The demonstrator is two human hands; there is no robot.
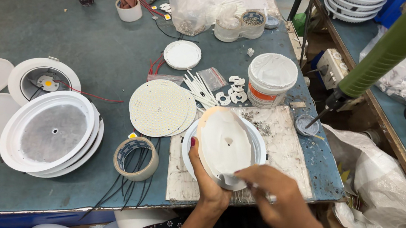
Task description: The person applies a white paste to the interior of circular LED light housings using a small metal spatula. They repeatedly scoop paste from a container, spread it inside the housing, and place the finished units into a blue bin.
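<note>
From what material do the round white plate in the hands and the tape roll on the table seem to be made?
The round white plate, held by the left hand and touched by the right hand, looks like matt metal or plastic coated in white paste; its smeared surface leaves this open. The beige tape roll looks like paper tape with a dull, crinkled edge.

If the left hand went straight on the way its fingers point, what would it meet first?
The left hand already grips the white round disc, fingers pointing up the table. Past it, probably the small white plastic clips, then the white tub; depth is hard to judge.
</note>
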